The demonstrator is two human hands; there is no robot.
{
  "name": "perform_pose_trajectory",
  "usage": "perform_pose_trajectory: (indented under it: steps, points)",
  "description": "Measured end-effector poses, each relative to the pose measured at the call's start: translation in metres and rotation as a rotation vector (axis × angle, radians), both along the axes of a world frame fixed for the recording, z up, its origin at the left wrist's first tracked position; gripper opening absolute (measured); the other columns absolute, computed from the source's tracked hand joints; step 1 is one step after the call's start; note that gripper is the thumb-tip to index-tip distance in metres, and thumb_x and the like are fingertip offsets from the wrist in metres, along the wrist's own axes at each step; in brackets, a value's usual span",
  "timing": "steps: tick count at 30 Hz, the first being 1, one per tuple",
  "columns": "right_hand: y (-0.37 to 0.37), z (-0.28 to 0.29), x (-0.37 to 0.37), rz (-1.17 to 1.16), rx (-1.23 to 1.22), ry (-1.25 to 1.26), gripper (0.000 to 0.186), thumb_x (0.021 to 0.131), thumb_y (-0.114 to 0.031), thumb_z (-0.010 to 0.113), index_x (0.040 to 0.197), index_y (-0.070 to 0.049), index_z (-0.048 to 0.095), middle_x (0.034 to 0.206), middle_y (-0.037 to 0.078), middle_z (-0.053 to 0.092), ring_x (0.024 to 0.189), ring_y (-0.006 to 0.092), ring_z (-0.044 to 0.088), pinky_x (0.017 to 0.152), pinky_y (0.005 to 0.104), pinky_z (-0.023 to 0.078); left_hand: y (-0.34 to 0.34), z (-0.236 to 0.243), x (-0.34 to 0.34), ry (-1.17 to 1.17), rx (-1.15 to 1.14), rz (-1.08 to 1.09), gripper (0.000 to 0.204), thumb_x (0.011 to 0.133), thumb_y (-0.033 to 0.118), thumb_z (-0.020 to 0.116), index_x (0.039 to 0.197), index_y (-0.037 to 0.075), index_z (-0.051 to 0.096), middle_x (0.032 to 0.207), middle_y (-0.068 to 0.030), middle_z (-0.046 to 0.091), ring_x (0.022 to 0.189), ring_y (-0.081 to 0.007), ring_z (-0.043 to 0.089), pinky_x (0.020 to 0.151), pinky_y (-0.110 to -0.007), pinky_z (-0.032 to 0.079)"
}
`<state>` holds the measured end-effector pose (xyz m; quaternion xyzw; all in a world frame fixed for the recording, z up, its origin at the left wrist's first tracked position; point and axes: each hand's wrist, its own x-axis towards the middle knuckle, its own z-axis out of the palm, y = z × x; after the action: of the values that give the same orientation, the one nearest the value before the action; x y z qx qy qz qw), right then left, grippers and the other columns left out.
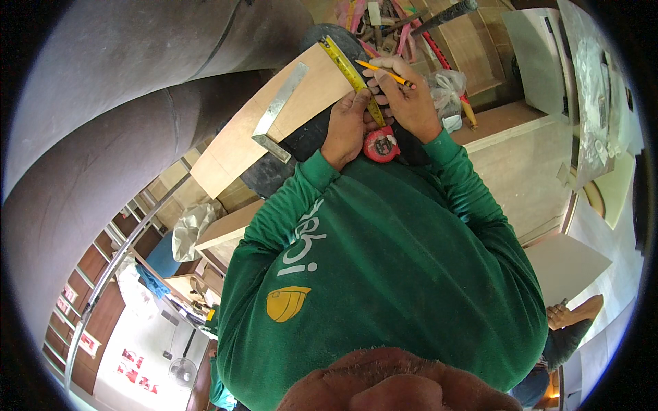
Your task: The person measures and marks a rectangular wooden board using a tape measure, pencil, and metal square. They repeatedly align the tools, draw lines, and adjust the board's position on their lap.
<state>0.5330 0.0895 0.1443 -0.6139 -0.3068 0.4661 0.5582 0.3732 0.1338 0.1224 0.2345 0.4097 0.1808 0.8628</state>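
My left hand (345, 129) pinches the yellow blade of a tape measure (381, 144), whose red case hangs close to my chest. The drawn-out blade (348, 71) runs to the far right end of a pale wooden board (236, 147). Between the fingers of my right hand (411, 103) is an orange pencil (385, 72), its tip pointing left toward the blade. Both hands are close together at the board's end. A metal try square (279, 106) lies across the board to the left of my hands. Part of the blade is hidden behind my fingers.
A tool pile with pink straps (391, 27) lies beyond my hands. On the right are a clear plastic bag (449, 92), a red-and-yellow handle (468, 109) and a wooden box edge (510, 127). Large grey curved surfaces (137, 103) rise at the left. Another person's hand (569, 314) shows lower right.
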Motion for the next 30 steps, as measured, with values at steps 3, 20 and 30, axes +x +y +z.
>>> perform_pose_trajectory:
  steps: [3,20,30]
  points:
    - [0.0,0.0,0.001,0.027,0.012,-0.066,0.027,0.112,-0.018,0.063,0.132,0.001,0.069,0.119,0.014,0.08,0.095,0.018,0.077,0.083,0.0333,0.062,0.0,0.005,0.003,0.002,0.017,0.004,0.036,0.123,0.028,0.045,0.14,0.0,0.061,0.123,-0.0131,0.076,0.102,-0.0271,0.081,0.094,-0.044,0.07]
    - [0.001,0.003,-0.001,0.035,0.145,-0.376,0.026,0.11,-0.017,0.066,0.129,0.0,0.071,0.119,0.02,0.078,0.103,0.0318,0.08,0.089,0.0393,0.061,-0.002,-0.004,-0.003,-0.024,0.006,-0.013,0.036,0.123,0.029,0.048,0.143,0.002,0.062,0.123,-0.0099,0.075,0.102,-0.0233,0.08,0.091,-0.04,0.069]
    - [-0.005,0.011,-0.003,0.102,0.088,-0.394,0.029,0.109,-0.019,0.067,0.13,0.001,0.069,0.12,0.024,0.076,0.108,0.0417,0.076,0.094,0.0449,0.06,0.0,-0.008,-0.005,-0.063,-0.041,-0.017,0.032,0.122,0.024,0.049,0.143,0.002,0.062,0.126,-0.01,0.074,0.106,-0.0225,0.079,0.096,-0.04,0.068]
